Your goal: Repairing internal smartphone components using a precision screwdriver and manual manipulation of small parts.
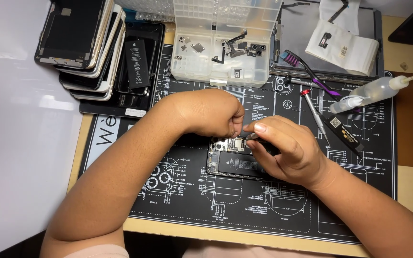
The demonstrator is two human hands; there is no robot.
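opened phone (pixel 230 162) lies mid-mat on black diagram mat (pixel 192 200). left hand (pixel 213 114) curled, fingertips pinched at the phone's top edge. right hand (pixel 285 148) grips a small metal tool (pixel 252 136) over the same spot. clear parts box (pixel 223 43) behind phone; white label pouch (pixel 345 48) far right of it.
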